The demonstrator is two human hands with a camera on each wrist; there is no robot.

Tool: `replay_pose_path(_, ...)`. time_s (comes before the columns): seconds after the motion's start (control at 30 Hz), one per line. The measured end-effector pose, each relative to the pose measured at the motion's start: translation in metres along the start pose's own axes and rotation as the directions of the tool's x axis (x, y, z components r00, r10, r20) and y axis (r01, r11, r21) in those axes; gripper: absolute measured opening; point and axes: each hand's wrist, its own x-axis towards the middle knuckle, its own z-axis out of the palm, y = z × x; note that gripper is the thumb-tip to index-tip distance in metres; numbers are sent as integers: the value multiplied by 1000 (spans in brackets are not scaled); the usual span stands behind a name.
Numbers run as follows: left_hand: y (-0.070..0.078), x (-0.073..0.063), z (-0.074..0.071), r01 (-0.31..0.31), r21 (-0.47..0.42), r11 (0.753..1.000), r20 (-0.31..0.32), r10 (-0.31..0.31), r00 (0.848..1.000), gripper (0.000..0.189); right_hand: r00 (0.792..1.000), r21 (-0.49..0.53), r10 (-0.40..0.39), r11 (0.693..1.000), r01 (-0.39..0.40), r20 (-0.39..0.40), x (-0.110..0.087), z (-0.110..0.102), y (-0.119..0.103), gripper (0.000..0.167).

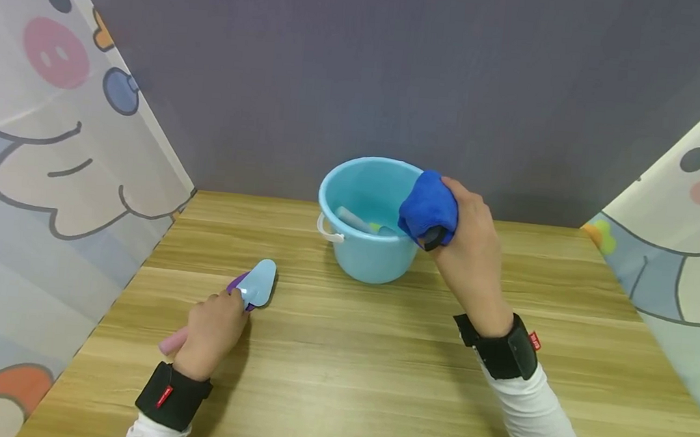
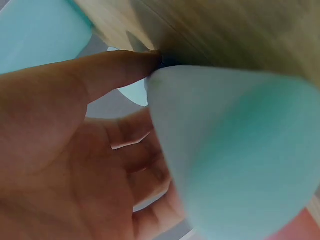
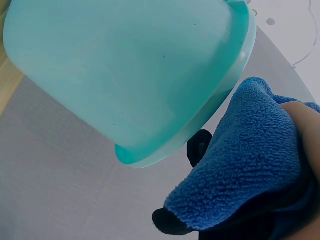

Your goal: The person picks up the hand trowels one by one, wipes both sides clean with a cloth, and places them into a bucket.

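Observation:
My left hand [image 1: 216, 328] grips a small trowel with a light blue blade [image 1: 261, 280], low over the table's left side. Its rounded pale teal handle [image 2: 240, 150] fills much of the left wrist view. Beneath it show a purple piece [image 1: 237, 281] and a pink handle end [image 1: 172, 342], mostly hidden by the hand. A bunched blue towel [image 1: 427, 207] with black parts [image 3: 172, 221] is held in my right hand [image 1: 471, 242], overlapping the right rim of the light blue bucket [image 1: 374, 258] in the head view.
Inside the bucket lie a pale blue-grey rod [image 1: 354, 220] and a yellow-green piece. Its white handle [image 1: 328, 230] hangs on the left side. A dark grey panel [image 1: 361, 75] stands behind the wooden table [image 1: 337, 382]; cartoon-printed sheets [image 1: 52, 154] flank both sides.

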Motion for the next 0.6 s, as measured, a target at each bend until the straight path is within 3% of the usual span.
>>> replay_pose_path(0.2, -1, -2, 4, -27, 16, 1000, -78, 28, 997, 32, 1000, 2, 5, 1000, -5, 7, -1, 1, -1, 83)
replay_pose_path(0.4, -4, -2, 6, -10, -69, 998, -95, 4, 995, 32, 1000, -3, -8, 1000, 8, 14, -1, 3, -1, 84)
replay_pose_path(0.6, -6, 0, 6, -31, -137, 990, -220, 0, 975, 29, 1000, 4, -20, 1000, 20, 6, -1, 5, 0, 85)
